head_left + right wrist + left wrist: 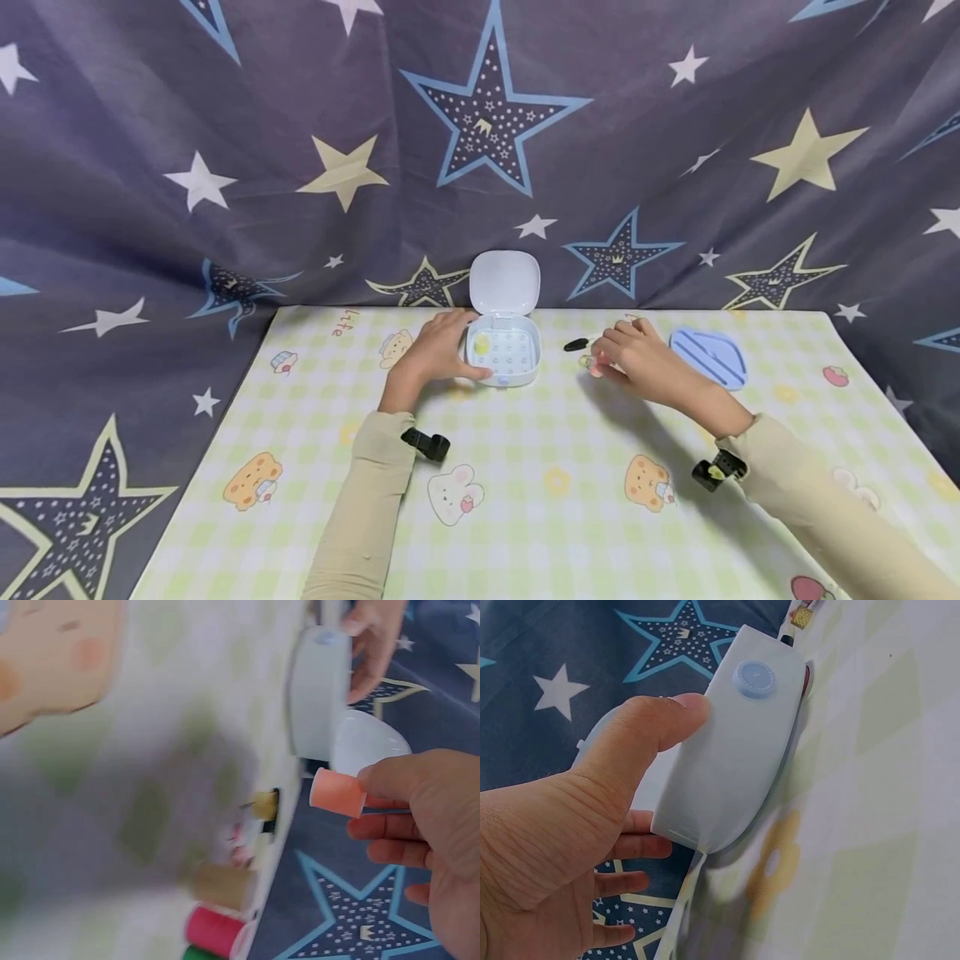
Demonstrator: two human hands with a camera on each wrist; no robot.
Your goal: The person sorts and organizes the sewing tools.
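My left hand (438, 350) holds the left side of a small pale blue box (731, 750), its thumb on the front wall near a round blue button (755, 679). The box's white lid (505, 282) stands up at the back. Inside lies a small yellow thing (482, 343) on the patterned floor. To the right of the box, my right hand (637, 358) pinches an orange thread spool (337, 793) between thumb and fingers, held above the table.
A blue tray with slots (708, 358) lies right of the right hand. A black item (576, 344) lies between box and hand. Tan (225, 886), pink-red (215, 930) and green (199, 953) spools show in the right wrist view. A star-patterned curtain (480, 217) hangs behind the table.
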